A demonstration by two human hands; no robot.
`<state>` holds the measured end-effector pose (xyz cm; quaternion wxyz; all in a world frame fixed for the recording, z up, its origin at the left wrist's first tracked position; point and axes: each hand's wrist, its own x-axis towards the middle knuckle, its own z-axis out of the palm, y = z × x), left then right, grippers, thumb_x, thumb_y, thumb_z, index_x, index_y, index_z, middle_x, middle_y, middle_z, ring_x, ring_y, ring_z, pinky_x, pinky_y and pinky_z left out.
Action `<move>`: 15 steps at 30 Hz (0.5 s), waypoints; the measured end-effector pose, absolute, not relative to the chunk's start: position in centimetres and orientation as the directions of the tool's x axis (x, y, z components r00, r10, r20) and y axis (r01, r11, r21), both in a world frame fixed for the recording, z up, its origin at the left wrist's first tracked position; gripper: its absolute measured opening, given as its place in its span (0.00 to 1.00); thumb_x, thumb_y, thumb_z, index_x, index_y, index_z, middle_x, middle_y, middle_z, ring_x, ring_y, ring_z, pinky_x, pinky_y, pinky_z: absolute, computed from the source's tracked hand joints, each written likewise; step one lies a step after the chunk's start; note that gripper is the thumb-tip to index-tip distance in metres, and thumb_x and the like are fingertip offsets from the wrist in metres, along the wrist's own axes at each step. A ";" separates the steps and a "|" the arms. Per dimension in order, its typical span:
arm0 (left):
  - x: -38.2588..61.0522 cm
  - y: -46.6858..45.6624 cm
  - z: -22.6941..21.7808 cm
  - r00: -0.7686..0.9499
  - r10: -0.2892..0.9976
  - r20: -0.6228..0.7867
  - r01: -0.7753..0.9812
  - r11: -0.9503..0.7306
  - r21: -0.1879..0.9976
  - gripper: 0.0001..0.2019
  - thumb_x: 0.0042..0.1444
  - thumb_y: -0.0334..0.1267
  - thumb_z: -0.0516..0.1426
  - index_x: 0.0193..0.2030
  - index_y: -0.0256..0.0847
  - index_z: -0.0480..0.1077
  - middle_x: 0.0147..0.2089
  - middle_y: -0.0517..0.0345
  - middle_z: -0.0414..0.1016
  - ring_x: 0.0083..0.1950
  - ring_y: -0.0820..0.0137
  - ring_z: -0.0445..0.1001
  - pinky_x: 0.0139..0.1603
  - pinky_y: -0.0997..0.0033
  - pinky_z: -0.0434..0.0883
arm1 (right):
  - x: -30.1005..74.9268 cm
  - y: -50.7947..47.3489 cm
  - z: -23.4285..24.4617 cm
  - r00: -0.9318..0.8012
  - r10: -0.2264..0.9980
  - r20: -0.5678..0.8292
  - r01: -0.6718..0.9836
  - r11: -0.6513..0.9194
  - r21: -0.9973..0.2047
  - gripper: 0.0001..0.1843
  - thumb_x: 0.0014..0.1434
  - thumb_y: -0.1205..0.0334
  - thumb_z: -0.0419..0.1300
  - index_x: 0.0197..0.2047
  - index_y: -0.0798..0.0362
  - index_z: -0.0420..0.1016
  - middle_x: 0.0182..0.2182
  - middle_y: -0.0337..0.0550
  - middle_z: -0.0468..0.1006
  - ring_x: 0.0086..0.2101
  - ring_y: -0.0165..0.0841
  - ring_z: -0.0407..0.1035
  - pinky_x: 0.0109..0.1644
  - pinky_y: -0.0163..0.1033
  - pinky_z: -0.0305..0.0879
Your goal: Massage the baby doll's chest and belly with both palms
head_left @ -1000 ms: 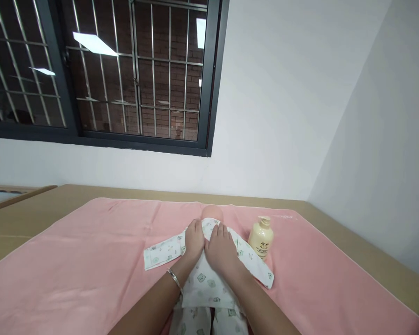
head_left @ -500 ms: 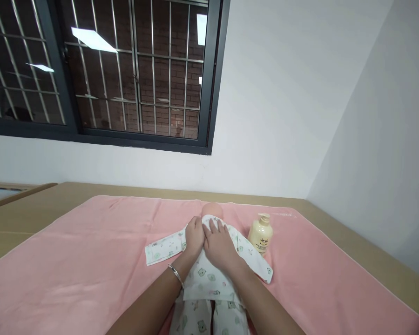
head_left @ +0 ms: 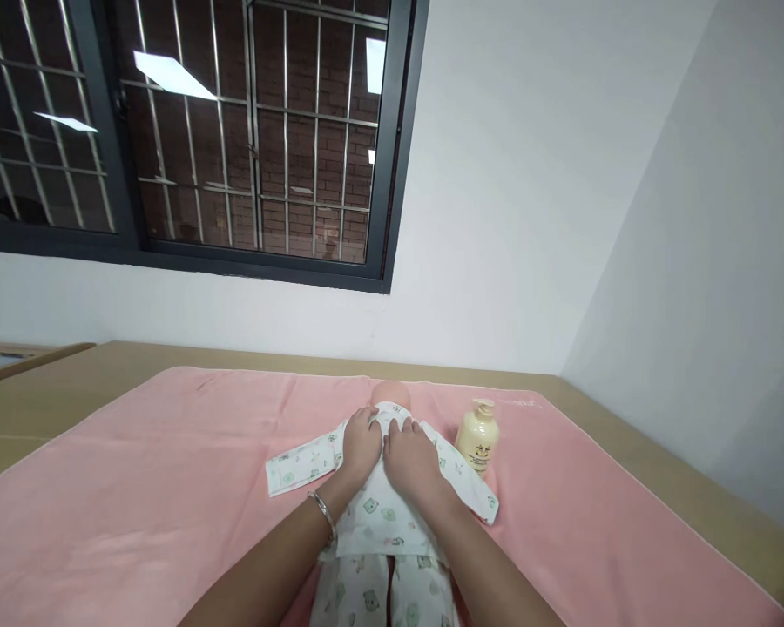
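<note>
A baby doll (head_left: 390, 396) lies stretched out, its head toward the wall and its sleeves spread to both sides. It wears a white top (head_left: 382, 522) and white trousers (head_left: 422, 592), both printed with small green and pink figures. My left hand (head_left: 361, 442) rests on the left side of the doll's upper body, fingers pointing to its head. Beside it my right hand (head_left: 410, 455) lies palm down on the right side, fingers a little bent and apart. Neither hand grasps anything. Which way the doll faces I cannot tell.
A pale yellow pump bottle (head_left: 478, 437) stands close to the doll's right sleeve. Beneath everything is a pink mat (head_left: 144, 496) on a wooden surface (head_left: 45, 401). Behind are a white wall (head_left: 496, 218) and a dark-framed barred window (head_left: 248, 131).
My hands have parted slightly at the fingers, and a narrow strip of the top shows between them. The view has shifted slightly; the doll and bottle look unmoved on the mat.
</note>
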<state>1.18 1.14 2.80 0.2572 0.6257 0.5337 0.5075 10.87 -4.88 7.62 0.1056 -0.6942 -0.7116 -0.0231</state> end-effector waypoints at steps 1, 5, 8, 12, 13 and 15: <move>1.0 1.2 2.7 -0.056 0.932 0.357 0.445 -0.297 0.845 0.18 0.56 0.30 0.47 0.50 0.37 0.71 0.55 0.49 0.74 0.57 0.64 0.70 0.60 0.65 0.64 | 11.1 -4.8 7.8 -0.057 0.982 0.181 0.988 0.082 -0.131 0.25 0.67 0.60 0.42 0.62 0.60 0.64 0.60 0.63 0.64 0.61 0.46 0.58 0.62 0.48 0.49; 0.3 1.5 2.3 0.054 0.930 0.363 0.623 -0.316 0.716 0.18 0.60 0.36 0.47 0.53 0.37 0.69 0.56 0.46 0.73 0.60 0.61 0.68 0.62 0.62 0.61 | 13.4 -3.6 8.3 -0.005 0.990 0.140 0.964 0.042 -0.264 0.26 0.67 0.51 0.41 0.55 0.57 0.70 0.56 0.57 0.71 0.56 0.43 0.63 0.59 0.45 0.54; 0.0 1.7 2.4 0.079 0.931 0.357 0.740 -0.294 0.604 0.19 0.60 0.43 0.50 0.53 0.35 0.70 0.54 0.44 0.73 0.58 0.57 0.68 0.60 0.59 0.61 | 14.9 -2.7 8.2 0.109 0.992 0.072 0.954 -0.084 -0.288 0.35 0.66 0.40 0.39 0.55 0.59 0.71 0.53 0.58 0.73 0.52 0.46 0.67 0.54 0.46 0.57; 0.0 1.4 2.7 0.152 0.898 0.414 0.759 -0.374 0.532 0.18 0.63 0.42 0.47 0.51 0.35 0.71 0.51 0.45 0.76 0.56 0.58 0.70 0.59 0.60 0.62 | 14.6 -2.8 8.0 0.090 0.991 0.103 0.970 -0.063 -0.234 0.33 0.66 0.42 0.39 0.52 0.58 0.73 0.51 0.57 0.75 0.50 0.46 0.69 0.54 0.46 0.57; -0.1 1.2 2.7 0.160 0.883 0.442 0.750 -0.399 0.527 0.18 0.63 0.41 0.47 0.51 0.36 0.71 0.51 0.46 0.76 0.55 0.59 0.71 0.59 0.61 0.63 | 14.1 -3.0 8.0 0.088 0.989 0.119 0.974 -0.060 -0.220 0.32 0.67 0.44 0.39 0.51 0.59 0.74 0.50 0.58 0.75 0.51 0.46 0.69 0.54 0.46 0.56; -0.1 0.8 2.6 0.148 0.859 0.491 0.743 -0.424 0.518 0.17 0.63 0.40 0.46 0.49 0.38 0.72 0.50 0.48 0.77 0.54 0.60 0.72 0.57 0.62 0.64 | 13.1 -3.5 8.0 0.095 0.985 0.144 0.979 -0.066 -0.194 0.29 0.68 0.49 0.40 0.49 0.61 0.75 0.48 0.62 0.76 0.51 0.47 0.68 0.56 0.48 0.54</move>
